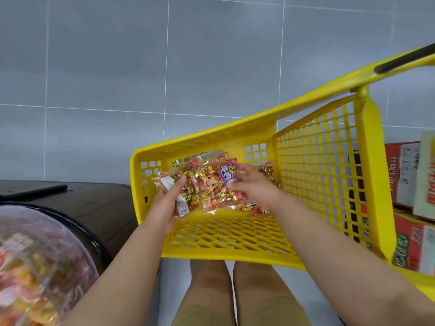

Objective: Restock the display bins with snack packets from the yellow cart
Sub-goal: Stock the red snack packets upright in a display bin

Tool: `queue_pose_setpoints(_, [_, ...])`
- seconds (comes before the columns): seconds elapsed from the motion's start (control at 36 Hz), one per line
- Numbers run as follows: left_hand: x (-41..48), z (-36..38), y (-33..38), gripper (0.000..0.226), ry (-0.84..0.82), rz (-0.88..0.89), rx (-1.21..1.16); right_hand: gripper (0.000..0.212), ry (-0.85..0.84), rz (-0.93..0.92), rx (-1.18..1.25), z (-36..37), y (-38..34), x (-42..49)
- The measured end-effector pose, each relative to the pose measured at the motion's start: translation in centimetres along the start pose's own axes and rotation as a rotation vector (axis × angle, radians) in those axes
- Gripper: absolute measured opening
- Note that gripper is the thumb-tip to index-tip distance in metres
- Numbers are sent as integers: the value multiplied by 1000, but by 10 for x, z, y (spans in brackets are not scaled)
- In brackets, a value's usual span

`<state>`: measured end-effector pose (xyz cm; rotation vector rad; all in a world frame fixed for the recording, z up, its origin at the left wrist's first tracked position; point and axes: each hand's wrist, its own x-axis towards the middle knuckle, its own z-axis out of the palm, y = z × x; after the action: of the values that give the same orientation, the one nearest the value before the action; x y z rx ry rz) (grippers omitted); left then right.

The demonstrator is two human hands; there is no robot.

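The yellow cart (317, 161) with a lattice basket fills the middle and right of the head view. Inside it my left hand (168, 203) grips a clear snack packet (181, 191) of gold-wrapped sweets from below. My right hand (249, 182) holds a second snack packet (216, 184) with a cartoon face and purple label, its fingers curled over the top edge. A few more snack packets (266, 171) lie on the basket floor behind my right hand. The display bin (42, 260), a round clear tub with colourful packets, sits at the lower left.
A dark wooden counter (94, 203) runs beside the bin, left of the cart. Red and green cardboard boxes (412, 208) are stacked at the right behind the cart. Grey floor tiles lie beyond. My legs show below the cart.
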<state>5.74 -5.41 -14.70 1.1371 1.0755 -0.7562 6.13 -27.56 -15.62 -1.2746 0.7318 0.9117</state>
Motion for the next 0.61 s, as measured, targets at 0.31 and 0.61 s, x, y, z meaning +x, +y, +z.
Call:
queue_pose_setpoints(0.31, [-6, -7, 3, 79, -116, 87, 285, 74, -185, -49, -90, 39, 17, 8])
queue_pose_setpoints(0.61, [8, -11, -18, 56, -43, 182, 97, 83, 208, -12, -927, -27, 20, 69])
